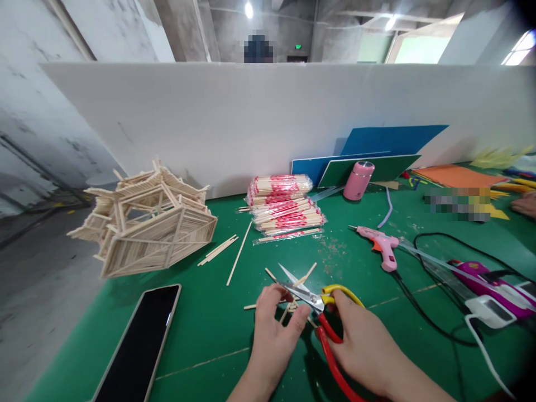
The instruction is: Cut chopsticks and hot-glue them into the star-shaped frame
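My right hand [368, 340] grips scissors [310, 299] with one red and one yellow handle. Their blades are apart and lie over a small frame of crossed wooden sticks [311, 271]. Thumb and fingers of my left hand [274, 335] close around that frame from the near left, close to the blades. Part of the frame is hidden by my fingers and the scissors. Whether the blades touch a stick, I cannot tell. Several loose wooden sticks [218, 250] lie beyond my left hand, one of them [239, 254] apart from the others.
A large stick-built model [154, 234] stands at left, behind a phone [138, 340]. Wrapped chopstick bundles [288, 209] and a pink bottle [358, 181] stand before the white partition [201, 117]. A corded pink glue gun [379, 243] and purple power strip [489, 287] are right. Another person's hand [524, 204] shows there.
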Available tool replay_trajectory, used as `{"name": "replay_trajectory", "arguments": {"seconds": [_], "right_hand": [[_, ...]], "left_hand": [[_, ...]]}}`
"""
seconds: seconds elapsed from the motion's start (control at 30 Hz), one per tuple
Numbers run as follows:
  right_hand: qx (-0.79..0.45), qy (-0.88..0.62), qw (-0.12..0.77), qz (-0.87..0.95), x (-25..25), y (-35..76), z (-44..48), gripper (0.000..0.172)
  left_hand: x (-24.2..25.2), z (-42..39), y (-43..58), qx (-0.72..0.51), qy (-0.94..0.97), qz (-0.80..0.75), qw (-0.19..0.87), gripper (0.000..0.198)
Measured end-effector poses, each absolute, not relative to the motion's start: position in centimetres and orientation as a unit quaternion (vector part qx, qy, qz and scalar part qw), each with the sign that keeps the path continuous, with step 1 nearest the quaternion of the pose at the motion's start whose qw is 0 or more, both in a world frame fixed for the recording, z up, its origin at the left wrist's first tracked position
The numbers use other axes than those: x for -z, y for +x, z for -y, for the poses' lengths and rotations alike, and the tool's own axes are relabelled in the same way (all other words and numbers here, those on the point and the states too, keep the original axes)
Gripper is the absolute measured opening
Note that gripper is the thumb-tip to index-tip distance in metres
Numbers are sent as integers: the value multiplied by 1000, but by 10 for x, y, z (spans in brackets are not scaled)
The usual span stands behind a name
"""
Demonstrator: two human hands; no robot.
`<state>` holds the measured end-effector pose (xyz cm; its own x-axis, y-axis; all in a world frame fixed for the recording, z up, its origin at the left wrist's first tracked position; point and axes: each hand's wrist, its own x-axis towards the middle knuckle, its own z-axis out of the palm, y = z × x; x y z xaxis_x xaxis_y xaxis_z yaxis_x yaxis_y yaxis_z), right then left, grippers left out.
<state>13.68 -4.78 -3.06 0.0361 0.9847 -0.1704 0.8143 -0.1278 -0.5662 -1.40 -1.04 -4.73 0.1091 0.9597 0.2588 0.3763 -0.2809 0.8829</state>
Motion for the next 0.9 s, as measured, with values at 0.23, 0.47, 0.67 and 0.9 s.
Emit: {"name": "replay_trajectory", "arguments": {"seconds": [0.23,0.47,0.67,0.9], "right_hand": [[-186,-721,118,657,34,125,49,28],[-167,-728,115,655,35,121,47,29],[-180,-733,142,641,33,127,48,33],[-229,-730,171,621,35,128,48,33]], "left_hand": [[22,6,4,-495,515,-537,449,37],[24,3,14,-526,496,-554,414,39],[39,9,9,-570,503,-556,335,51],[52,21,-1,-500,678,-520,146,54]]}}
